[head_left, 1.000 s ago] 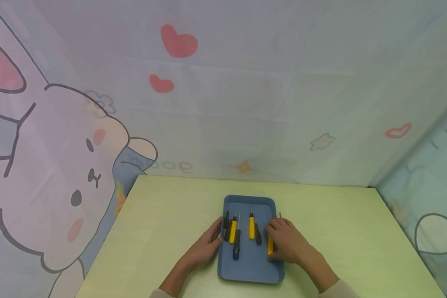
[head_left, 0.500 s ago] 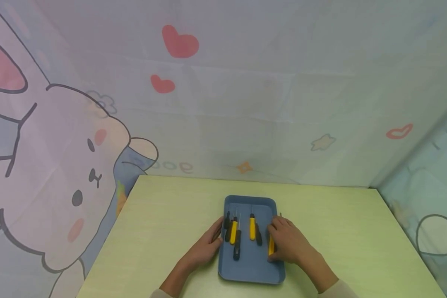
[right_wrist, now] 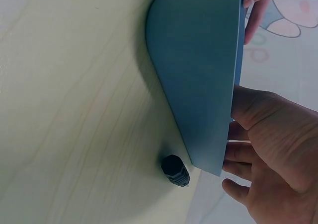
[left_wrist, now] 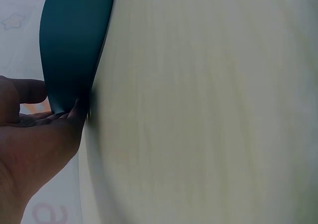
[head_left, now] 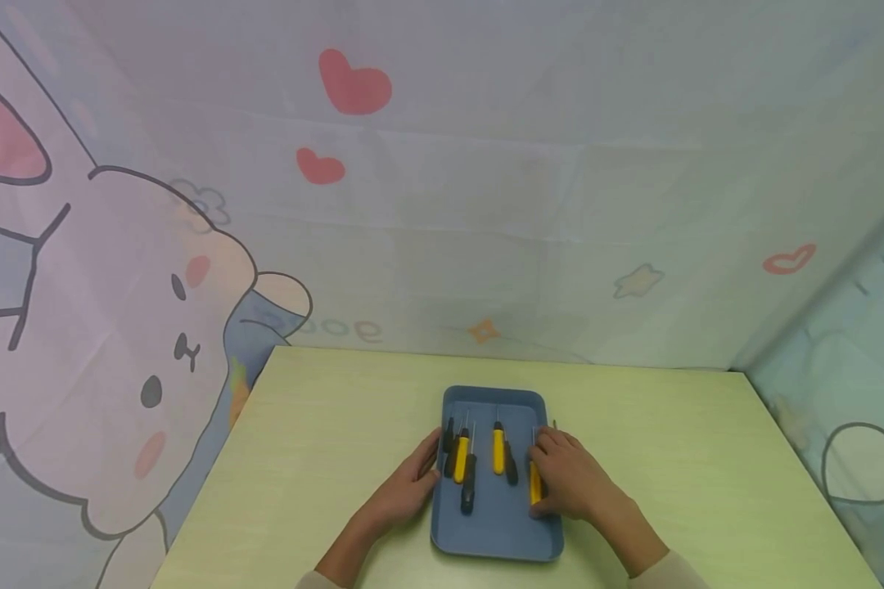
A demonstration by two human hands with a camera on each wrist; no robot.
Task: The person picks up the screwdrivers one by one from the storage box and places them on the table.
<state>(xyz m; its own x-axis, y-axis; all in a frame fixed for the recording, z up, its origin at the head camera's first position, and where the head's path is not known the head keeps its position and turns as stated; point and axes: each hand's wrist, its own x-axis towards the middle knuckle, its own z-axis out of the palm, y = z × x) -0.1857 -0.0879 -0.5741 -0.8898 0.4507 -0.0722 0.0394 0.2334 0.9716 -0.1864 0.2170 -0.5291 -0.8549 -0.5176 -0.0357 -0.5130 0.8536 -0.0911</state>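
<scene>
Uncertain grip, right hand [head_left: 570, 478] over yellow-handled, metal-shafted screwdriver [head_left: 535, 484] — cannot tell if pinched | inside shallow blue rectangular tray [head_left: 497, 536], right side | left hand [head_left: 405, 491] laid uncurled against outer wall [left_wrist: 72, 50] | likely light, rigid — take mid-handle

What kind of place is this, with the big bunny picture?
Maybe a little indoor work corner, dressed up for fun. You can tell from the creased backdrop printed with a bunny, the pale table and the blue tray of screwdrivers.
</scene>
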